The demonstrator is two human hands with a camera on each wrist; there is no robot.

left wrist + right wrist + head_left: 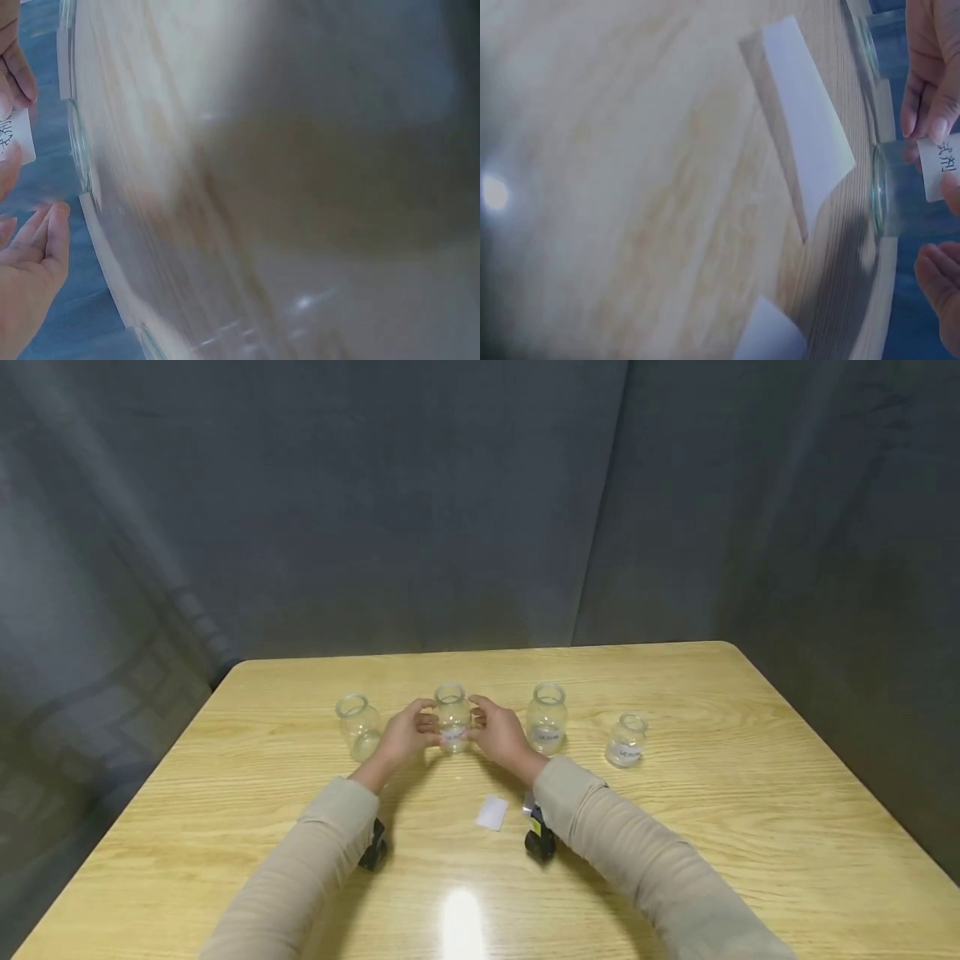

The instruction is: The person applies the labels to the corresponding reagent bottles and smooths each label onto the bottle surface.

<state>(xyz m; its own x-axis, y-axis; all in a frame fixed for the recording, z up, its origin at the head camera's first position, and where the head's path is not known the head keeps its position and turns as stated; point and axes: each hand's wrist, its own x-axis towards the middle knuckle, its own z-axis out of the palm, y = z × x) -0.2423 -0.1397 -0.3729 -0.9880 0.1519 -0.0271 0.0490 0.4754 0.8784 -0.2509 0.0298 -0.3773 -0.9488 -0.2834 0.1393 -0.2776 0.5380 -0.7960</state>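
A clear glass jar (pixel 452 714) with a narrower neck stands upright between both hands, a white handwritten label (pixel 936 166) on its front. My left hand (pixel 408 733) curves along the jar's left side, index fingertip up by the neck, and its thumb presses on the label. From the other side, my right hand (pixel 501 731) mirrors this, with its thumb (pixel 952 187) on the label too. In the right wrist view, the lower fingers of the right hand stand a little off the glass. The jar's base (pixel 877 187) sits at table level.
To the left is a round glass jar (pixel 360 727) with no label in sight. On the right stand a labelled jar (pixel 547 718) and a smaller labelled one (pixel 626 741). A white paper piece (pixel 492 812) lies nearer on the wooden table (pixel 300 693), another beside the right wrist camera (pixel 539 835).
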